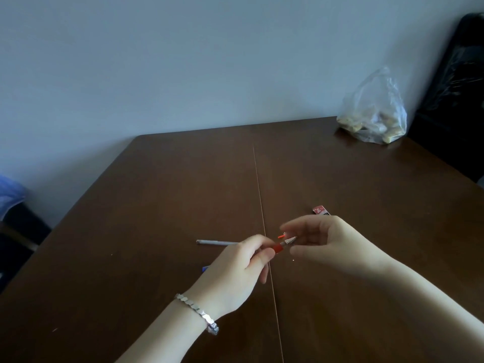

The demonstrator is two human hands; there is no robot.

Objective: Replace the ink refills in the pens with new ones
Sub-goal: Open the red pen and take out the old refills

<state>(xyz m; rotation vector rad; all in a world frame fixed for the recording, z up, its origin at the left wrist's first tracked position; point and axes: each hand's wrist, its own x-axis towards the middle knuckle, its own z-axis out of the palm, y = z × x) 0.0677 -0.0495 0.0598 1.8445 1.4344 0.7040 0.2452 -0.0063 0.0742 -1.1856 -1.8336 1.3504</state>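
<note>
My left hand grips a red pen by its barrel, red grip section pointing right. My right hand pinches the pen's silver cone tip between thumb and fingers. A small red piece shows just above the tip. A clear pen barrel lies on the brown table behind my left hand. A blue pen end peeks out left of my left hand. A red refill packet lies beyond my right hand, mostly hidden by it.
A clear plastic bag with beige lumps stands at the table's far right corner. A dark chair is beside it. A seam runs down the table's middle. A wall stands behind the table's far edge.
</note>
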